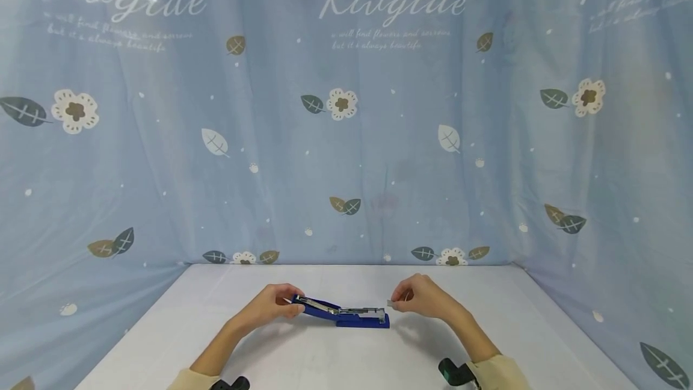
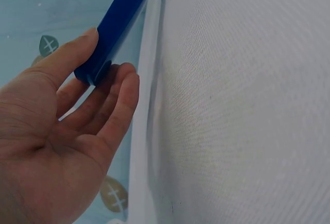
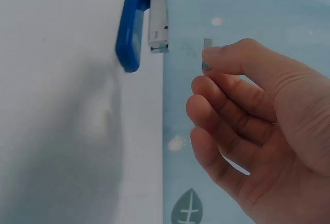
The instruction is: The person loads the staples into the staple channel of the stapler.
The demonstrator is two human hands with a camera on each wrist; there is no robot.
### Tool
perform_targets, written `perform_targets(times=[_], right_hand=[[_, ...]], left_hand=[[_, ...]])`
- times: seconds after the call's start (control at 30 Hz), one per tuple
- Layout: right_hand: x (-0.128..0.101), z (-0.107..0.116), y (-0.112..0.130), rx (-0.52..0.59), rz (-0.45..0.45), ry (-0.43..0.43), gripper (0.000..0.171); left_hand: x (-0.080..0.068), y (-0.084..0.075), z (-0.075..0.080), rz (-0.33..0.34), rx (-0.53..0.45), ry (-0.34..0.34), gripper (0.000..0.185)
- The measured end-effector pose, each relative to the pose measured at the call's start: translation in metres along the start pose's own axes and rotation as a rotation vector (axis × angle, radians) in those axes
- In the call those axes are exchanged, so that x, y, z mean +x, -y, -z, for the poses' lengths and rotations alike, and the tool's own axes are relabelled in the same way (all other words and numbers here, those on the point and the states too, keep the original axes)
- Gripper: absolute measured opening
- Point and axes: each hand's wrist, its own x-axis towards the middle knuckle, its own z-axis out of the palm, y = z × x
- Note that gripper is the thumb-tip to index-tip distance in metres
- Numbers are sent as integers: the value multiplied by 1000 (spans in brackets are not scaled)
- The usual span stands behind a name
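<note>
A blue stapler lies opened on the white table, its metal staple channel exposed on top. My left hand holds the raised blue top arm at the stapler's left end, thumb above and fingers below. My right hand hovers just right of the stapler's front end and pinches a small grey strip of staples between thumb and forefinger. In the right wrist view the strip is a short way from the stapler's metal nose, not touching it.
A light blue curtain with flowers and leaves hangs behind and to both sides of the table. The white tabletop spreads out in front of the stapler towards me. Black wrist mounts show at the bottom edge.
</note>
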Motion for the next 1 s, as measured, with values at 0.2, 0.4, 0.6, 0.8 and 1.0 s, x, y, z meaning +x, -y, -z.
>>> perform_targets(times=[0.2, 0.4, 0.6, 0.8, 1.0], right_hand=[[5, -1, 2, 11, -7, -12, 6], [10, -6, 3, 8, -12, 1, 4], [15, -8, 8, 6, -3, 12, 3], [18, -12, 10, 28, -9, 14, 3], [19, -17, 13, 27, -2, 9, 4]], left_hand=[[-1, -2, 0, -3, 2, 3, 35], [-2, -3, -1, -10, 10, 0, 38], [-2, 0, -2, -9, 7, 1, 38], [-1, 1, -3, -12, 6, 4, 38], [-1, 0, -2, -10, 11, 5, 37]])
